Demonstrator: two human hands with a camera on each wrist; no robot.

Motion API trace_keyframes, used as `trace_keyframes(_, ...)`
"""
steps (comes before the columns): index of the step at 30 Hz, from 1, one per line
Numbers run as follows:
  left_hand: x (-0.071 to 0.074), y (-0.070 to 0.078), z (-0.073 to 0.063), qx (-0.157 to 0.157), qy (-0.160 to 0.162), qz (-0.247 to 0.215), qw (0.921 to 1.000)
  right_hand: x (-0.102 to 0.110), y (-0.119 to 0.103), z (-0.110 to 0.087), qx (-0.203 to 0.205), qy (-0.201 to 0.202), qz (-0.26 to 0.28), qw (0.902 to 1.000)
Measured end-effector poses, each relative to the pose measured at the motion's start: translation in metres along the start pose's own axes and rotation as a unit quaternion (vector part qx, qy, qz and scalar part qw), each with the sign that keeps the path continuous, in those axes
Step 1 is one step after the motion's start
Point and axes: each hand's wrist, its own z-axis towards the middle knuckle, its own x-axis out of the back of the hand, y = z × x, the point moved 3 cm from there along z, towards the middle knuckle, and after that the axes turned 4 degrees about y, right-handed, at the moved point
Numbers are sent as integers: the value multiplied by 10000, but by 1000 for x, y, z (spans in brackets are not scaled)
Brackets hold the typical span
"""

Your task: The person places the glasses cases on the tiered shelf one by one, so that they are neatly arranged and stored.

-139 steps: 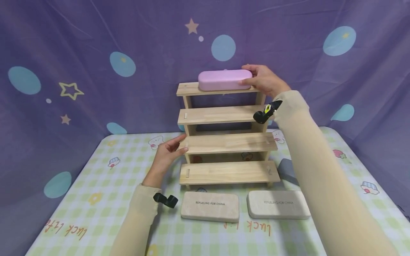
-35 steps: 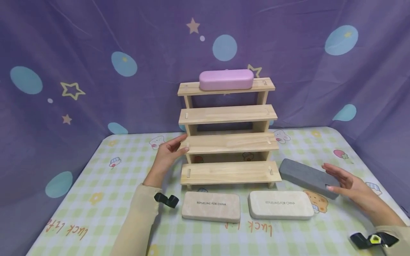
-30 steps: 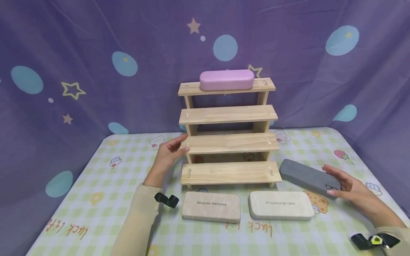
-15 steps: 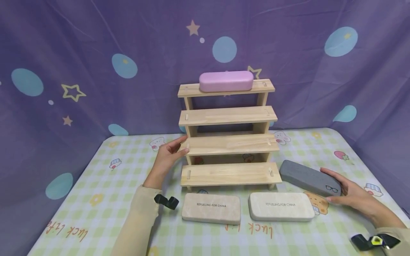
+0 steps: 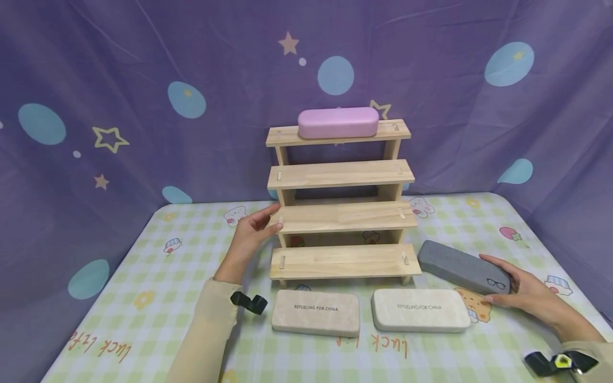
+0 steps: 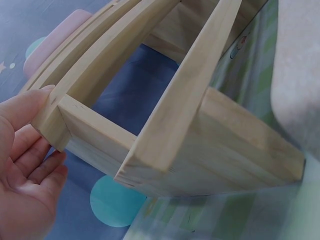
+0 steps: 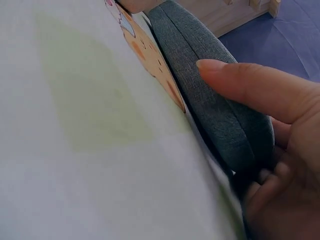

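Observation:
My left hand (image 5: 246, 236) grips the left end of a four-tier wooden display shelf (image 5: 342, 217) at its second-lowest board. In the left wrist view the thumb (image 6: 30, 105) lies on the board's end and the fingers sit beneath it. At the right, my right hand (image 5: 531, 292) holds the near end of a grey glasses case (image 5: 457, 266) with a small glasses print. The right wrist view has the thumb (image 7: 250, 82) against the case's seamed side, the fingers partly hidden behind it. The case lies slanted, its far end by the shelf's lowest board.
A pink glasses case (image 5: 338, 123) sits on the top board. In front of the shelf lie a beige case (image 5: 316, 322) and a white case (image 5: 420, 322), both lettered. A checked cloth (image 5: 158, 330) covers the table; a purple curtain (image 5: 230, 64) hangs behind.
My right hand has let go of the pink case on the top board, come down to the right and taken hold of the grey case's end. The left hand has stayed on the shelf.

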Motion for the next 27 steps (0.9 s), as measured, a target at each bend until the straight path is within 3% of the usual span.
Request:
trace_keyframes(11,1,-1,0,40,8,-26,10000,2,3,0,-246,310,104,9992)
trace_keyframes(18,1,0,0,55,26,-49,10000,5,0,1,-374,684,-270,9966)
trace_keyframes(27,0,1,-1,48,13,-8,10000,6,-3,-1,-399,840,203,9955)
